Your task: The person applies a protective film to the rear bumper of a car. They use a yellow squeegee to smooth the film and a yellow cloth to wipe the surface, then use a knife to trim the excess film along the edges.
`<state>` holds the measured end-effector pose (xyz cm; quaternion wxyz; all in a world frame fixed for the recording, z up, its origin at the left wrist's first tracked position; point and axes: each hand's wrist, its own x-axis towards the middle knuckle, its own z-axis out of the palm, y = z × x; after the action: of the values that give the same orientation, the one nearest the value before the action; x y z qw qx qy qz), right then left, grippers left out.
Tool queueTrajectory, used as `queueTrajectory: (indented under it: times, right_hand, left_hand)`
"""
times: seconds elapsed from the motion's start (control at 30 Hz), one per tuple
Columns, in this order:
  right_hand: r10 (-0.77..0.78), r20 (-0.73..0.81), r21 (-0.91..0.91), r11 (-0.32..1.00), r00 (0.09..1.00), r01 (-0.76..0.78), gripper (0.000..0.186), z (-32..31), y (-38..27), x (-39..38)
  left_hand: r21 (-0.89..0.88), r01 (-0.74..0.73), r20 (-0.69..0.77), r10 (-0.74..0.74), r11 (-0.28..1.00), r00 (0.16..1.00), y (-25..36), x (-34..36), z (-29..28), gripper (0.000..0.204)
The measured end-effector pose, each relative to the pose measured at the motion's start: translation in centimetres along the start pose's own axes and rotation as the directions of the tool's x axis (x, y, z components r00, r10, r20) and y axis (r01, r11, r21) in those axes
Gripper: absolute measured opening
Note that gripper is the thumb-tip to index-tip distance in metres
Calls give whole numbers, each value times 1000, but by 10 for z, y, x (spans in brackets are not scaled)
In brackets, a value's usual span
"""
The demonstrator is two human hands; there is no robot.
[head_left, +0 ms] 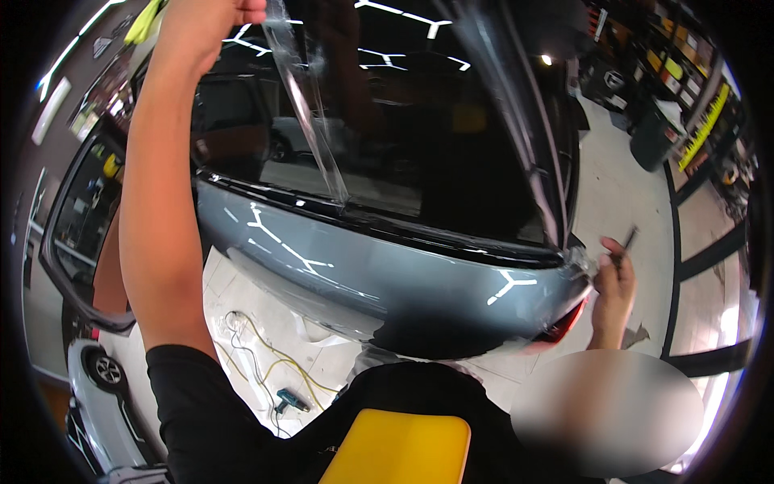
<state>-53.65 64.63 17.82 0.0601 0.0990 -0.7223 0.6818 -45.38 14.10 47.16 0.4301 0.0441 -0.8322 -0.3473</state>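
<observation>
At the upper left, my left hand (pixel 218 28) is raised, partly cut off by the picture's edge. Its fingers are closed at the upper end of a crumpled strip of clear film (pixel 302 101), which runs down across the car's dark rear window (pixel 403 137). My right hand (pixel 614 278) is closed around a slim dark tool (pixel 631 237) by the right corner of the grey-blue tailgate (pixel 363 266). Bunched clear film (pixel 579 262) lies at that corner, touching or very near my fingertips. A blurred patch hides my right forearm's lower part.
Beneath the tailgate, a teal and black power tool (pixel 292 401) and a yellow cable (pixel 282 359) lie on pale floor tiles. A red tail light (pixel 564 323) sits below the right corner. Farther right are a dark bin (pixel 653 141) and shelving. A silver car (pixel 101 403) stands lower left.
</observation>
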Motion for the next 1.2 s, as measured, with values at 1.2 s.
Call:
queueTrajectory:
  times: [1.2]
  right_hand:
    - [-48, -432, 80, 993, 901, 92, 21, 233, -32, -205]
  left_hand:
    - [640, -583, 149, 663, 501, 733, -276, -58, -200, 8]
